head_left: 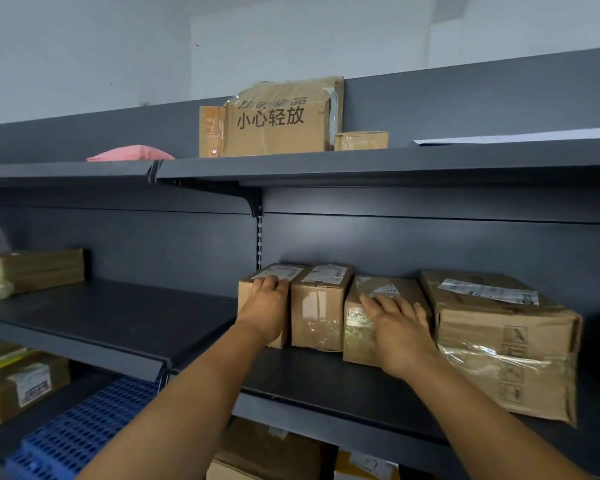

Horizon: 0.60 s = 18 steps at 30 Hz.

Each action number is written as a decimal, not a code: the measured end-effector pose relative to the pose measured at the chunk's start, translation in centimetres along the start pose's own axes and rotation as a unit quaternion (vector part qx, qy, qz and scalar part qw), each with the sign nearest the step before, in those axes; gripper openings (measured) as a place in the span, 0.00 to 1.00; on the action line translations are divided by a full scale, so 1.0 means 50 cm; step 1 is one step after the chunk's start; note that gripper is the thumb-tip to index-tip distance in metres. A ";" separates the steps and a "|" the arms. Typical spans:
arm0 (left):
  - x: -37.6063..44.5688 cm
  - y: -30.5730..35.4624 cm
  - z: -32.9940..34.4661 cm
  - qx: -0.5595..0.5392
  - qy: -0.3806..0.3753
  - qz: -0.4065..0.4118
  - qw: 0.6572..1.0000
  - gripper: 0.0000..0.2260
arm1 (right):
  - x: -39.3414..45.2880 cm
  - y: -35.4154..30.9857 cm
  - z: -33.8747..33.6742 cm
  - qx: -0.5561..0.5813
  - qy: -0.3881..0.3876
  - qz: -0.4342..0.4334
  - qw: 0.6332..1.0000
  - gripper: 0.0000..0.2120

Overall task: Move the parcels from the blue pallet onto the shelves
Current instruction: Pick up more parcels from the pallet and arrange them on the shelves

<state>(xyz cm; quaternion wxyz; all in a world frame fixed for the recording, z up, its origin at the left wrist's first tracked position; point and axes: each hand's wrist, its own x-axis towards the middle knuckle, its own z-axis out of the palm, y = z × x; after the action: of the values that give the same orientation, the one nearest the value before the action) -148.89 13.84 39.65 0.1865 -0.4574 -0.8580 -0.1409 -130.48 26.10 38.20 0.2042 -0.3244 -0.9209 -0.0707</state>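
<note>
Resting on brown boxes on the middle shelf point(326, 382): left hand point(267, 308) curling over the leftmost box point(257, 299), right hand point(400, 327) lying flat on the third box point(361, 327). Blue pallet point(80, 431) sitting low left.

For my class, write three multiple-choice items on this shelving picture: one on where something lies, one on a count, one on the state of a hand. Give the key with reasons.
1. Where does the flat pink soft parcel lie?
A. top shelf, left
B. middle shelf
C. on the pallet

2. How many brown cardboard boxes stand in the row the hands touch?
A. two
B. four
C. six

3. How is the right hand?
A. clenched, empty
B. hanging idle
C. fingers straight, flat on a box

Key: 1 A, the pink soft parcel rests on the grey top shelf, at its left end. 2 B, four boxes sit side by side. 3 C, the right hand lies spread on the third box; the left hand holds the first box.
</note>
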 end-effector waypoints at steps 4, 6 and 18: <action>0.014 0.016 0.013 -0.021 -0.007 0.000 1.000 0.37 | 0.005 0.004 0.003 0.004 -0.003 -0.005 1.000 0.42; 0.014 0.018 0.015 -0.032 -0.007 0.005 0.999 0.39 | 0.008 0.006 0.001 0.006 -0.009 -0.009 1.000 0.42; 0.012 0.032 0.015 0.000 -0.001 0.011 1.000 0.32 | 0.019 -0.014 0.000 0.022 0.005 0.013 1.000 0.36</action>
<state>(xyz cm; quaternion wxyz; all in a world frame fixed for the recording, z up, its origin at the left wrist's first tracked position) -148.02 15.45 39.38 0.1870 -0.4667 -0.8534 -0.1378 -131.59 26.11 38.60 0.2166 -0.3313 -0.9170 -0.0496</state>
